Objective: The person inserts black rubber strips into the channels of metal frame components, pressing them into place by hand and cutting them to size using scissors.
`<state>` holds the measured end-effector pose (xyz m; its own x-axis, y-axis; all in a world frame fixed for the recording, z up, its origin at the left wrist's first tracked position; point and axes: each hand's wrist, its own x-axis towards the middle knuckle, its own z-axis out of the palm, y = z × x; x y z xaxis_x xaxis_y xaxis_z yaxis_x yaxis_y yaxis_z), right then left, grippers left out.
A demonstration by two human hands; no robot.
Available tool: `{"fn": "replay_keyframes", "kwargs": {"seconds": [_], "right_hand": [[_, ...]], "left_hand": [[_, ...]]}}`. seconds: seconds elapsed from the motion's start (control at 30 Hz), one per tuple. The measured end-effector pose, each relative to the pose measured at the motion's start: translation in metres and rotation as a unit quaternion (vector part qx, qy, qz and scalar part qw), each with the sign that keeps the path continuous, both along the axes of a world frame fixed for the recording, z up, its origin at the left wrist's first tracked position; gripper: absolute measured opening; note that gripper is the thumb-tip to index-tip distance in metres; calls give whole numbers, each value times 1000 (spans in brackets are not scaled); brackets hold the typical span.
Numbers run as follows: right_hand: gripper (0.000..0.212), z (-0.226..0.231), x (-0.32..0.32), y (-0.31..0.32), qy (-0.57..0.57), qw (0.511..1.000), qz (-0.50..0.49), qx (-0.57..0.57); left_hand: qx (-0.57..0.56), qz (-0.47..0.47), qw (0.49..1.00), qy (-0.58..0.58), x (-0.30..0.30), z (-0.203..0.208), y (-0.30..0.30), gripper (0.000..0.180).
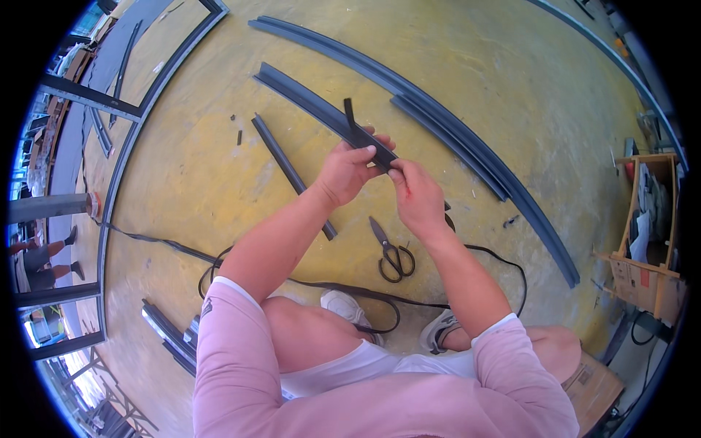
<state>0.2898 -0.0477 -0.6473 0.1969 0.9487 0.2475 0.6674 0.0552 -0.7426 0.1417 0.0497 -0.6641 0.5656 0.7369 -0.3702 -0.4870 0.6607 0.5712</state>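
Observation:
My left hand (349, 169) is closed around a dark grey metal profile (303, 97), which points away to the upper left. A black flexible strip (349, 113) lies along the profile, with its free end sticking up beyond my left thumb. Beside it, my right hand (420, 196) pinches the strip against the profile; its fingertips are partly hidden, and a red mark shows on the back of the hand. More strip comes out behind my right hand. Below the hands, black-handled scissors (391, 252) lie on the yellow floor (197, 175).
A short dark bar (292, 175) lies left of my hands. Long grey profiles (467, 117) curve across the right side. Loose black strip (350, 290) loops around my feet. A large dark frame (120, 179) stands left, a wooden bin (650, 212) right. Another person's legs (55, 259) show far left.

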Motion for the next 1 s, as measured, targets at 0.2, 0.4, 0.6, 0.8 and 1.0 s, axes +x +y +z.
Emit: {"fn": "replay_keyframes", "kwargs": {"seconds": [0.2, 0.4, 0.6, 0.8, 1.0], "right_hand": [[13, -5, 0, 7, -27, 999, -4, -27], [12, -13, -3, 7, -52, 998, 11, -42], [12, -9, -10, 8, -97, 991, 24, -88], [13, -5, -6, 7, -123, 983, 16, -132], [25, 28, -5, -9, -137, 990, -16, -15]], "left_hand": [[15, -5, 999, 33, 6, -7, -3, 41], [3, -35, 998, 43, 5, -9, -1, 37], [65, -38, 988, 131, 7, -5, -4, 38], [94, -45, 977, 187, 10, -1, -4, 40], [132, -35, 964, 228, 4, 9, 4, 37]]}}
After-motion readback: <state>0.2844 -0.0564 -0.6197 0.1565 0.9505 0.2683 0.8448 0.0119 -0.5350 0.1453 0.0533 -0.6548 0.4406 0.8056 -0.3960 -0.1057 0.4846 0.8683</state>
